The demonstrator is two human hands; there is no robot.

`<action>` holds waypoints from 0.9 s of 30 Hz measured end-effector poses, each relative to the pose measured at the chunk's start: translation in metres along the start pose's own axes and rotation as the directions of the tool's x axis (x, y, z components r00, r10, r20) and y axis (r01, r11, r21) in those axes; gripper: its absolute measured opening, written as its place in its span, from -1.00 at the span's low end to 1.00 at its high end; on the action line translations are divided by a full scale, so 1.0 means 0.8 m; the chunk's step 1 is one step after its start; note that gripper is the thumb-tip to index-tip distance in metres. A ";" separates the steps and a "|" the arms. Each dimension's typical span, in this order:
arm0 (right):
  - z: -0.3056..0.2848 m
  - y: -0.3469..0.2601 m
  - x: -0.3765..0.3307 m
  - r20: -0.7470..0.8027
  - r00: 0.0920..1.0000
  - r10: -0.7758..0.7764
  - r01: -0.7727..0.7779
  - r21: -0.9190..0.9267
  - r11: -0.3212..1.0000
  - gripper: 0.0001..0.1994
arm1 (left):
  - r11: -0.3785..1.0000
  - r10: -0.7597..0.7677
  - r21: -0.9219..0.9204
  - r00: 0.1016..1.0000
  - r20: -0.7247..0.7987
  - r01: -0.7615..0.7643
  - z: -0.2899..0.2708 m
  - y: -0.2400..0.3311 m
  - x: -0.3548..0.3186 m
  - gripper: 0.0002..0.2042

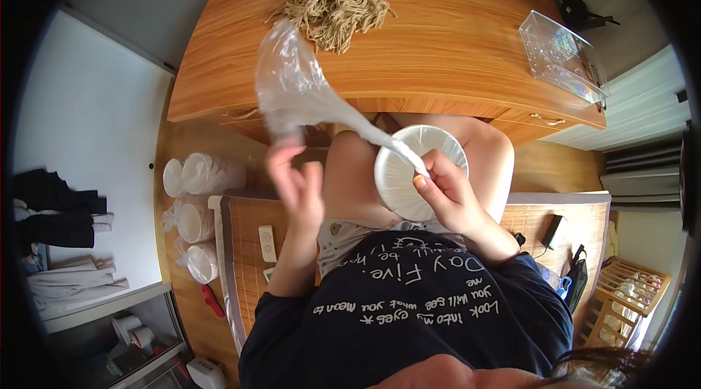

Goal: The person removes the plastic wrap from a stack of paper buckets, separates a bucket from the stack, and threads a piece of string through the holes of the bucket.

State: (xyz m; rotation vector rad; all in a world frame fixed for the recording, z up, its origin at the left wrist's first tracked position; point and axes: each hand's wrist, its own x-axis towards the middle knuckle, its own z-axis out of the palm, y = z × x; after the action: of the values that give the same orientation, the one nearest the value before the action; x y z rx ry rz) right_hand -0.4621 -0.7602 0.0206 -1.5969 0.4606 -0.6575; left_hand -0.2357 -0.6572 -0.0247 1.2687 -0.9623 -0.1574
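Observation:
A white round bowl-like thing (398, 186) sits on my lap between my thighs, clear plastic stretched over its top. From it a clear plastic bag (288, 75) rises in a twisted neck and flares out loosely to the upper left, over the table's front edge. My right hand (456, 199) is closed over the bowl-like thing, thumb and fingers pinching the bag's twisted neck. Below the loose end of the bag, my left hand (296, 181) is raised, thumb apart from the fingers. Its fingertips are blurred, so whether they touch the plastic is unclear.
A pile of beige cords (343, 2) lies on the wooden table (453, 38), with a clear plastic box (561, 56) at its right. Several plastic-wrapped white round stacks (196, 222) stand on the floor at left. A white remote (267, 243) lies on the mat beside me.

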 end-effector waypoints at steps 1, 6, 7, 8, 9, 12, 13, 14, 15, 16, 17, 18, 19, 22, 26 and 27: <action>-0.001 0.002 0.000 -0.045 0.999 0.003 0.000 0.075 0.997 -0.88 | 0.995 -0.039 0.093 0.982 0.185 0.023 0.011 -0.006 0.000 -0.59; -0.012 -0.003 0.000 -0.095 0.995 -0.027 0.043 0.162 0.986 -0.85 | 0.982 -0.128 0.180 0.916 0.381 0.062 0.048 -0.057 -0.022 -0.53; -0.018 0.000 -0.002 -0.108 0.992 -0.064 0.078 0.136 0.988 -0.85 | 0.987 -0.155 0.105 0.898 0.413 0.122 0.055 -0.063 -0.021 -0.52; -0.027 0.005 -0.003 -0.120 0.988 -0.100 0.114 0.109 0.988 -0.85 | 0.978 -0.184 0.174 0.850 0.494 0.110 0.053 -0.062 -0.016 -0.43; -0.038 0.009 -0.005 -0.147 0.978 -0.149 0.146 -0.030 0.989 -0.84 | 0.980 -0.180 0.171 0.847 0.500 0.107 0.059 -0.069 -0.021 -0.43; -0.061 0.013 -0.008 -0.220 0.950 -0.224 0.186 -0.178 0.966 -0.73 | 0.863 -0.214 -0.290 0.820 0.531 0.413 0.079 -0.086 -0.042 -0.31; -0.071 0.015 -0.009 -0.219 0.936 -0.277 0.231 -0.212 0.950 -0.68 | 0.846 -0.169 -0.341 0.813 0.557 0.410 0.084 -0.077 -0.042 -0.26; -0.081 0.017 -0.011 -0.216 0.920 -0.328 0.274 -0.246 0.930 -0.64 | 0.825 -0.123 -0.391 0.805 0.580 0.408 0.088 -0.070 -0.041 -0.21; -0.091 0.023 -0.020 -0.210 0.930 -0.303 0.193 -0.423 0.885 -0.51 | 0.824 -0.122 -0.391 0.802 0.585 0.411 0.091 -0.068 -0.040 -0.21; -0.091 0.031 -0.026 -0.217 0.929 -0.301 0.188 -0.424 0.886 -0.51 | 0.826 -0.082 -0.414 0.806 0.586 0.384 0.095 -0.065 -0.040 -0.19; -0.089 0.043 -0.032 -0.292 0.934 -0.205 0.117 -0.293 0.949 -0.46 | 0.826 -0.041 -0.437 0.811 0.583 0.356 0.098 -0.065 -0.040 -0.18; -0.087 0.059 -0.038 -0.354 0.930 -0.099 0.048 -0.151 0.987 -0.40 | 0.824 -0.043 -0.437 0.809 0.587 0.360 0.101 -0.067 -0.043 -0.18; -0.089 0.081 -0.045 -0.334 0.940 -0.066 0.044 -0.074 0.996 -0.33 | 0.811 -0.049 -0.456 0.819 0.572 0.368 0.105 -0.069 -0.046 -0.17; -0.059 0.116 -0.050 -0.365 0.930 -0.047 0.129 0.203 0.971 -0.25 | 0.785 -0.078 -0.471 0.819 0.568 0.402 0.114 -0.077 -0.058 -0.17; -0.044 0.155 -0.051 -0.430 0.901 -0.056 0.201 0.299 0.933 -0.20 | 0.690 -0.156 -0.532 0.818 0.553 0.491 0.123 -0.101 -0.080 -0.17; -0.044 0.173 -0.051 -0.449 0.893 -0.037 0.226 0.377 0.898 -0.20 | 0.554 -0.223 -0.592 0.789 0.572 0.586 0.125 -0.109 -0.085 -0.16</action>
State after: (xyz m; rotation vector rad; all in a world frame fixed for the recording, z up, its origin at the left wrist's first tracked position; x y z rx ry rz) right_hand -0.5049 -0.7793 -0.1200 -1.0705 0.4920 -1.1504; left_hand -0.3118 -0.7197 -0.1363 0.6365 -0.7949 -1.1695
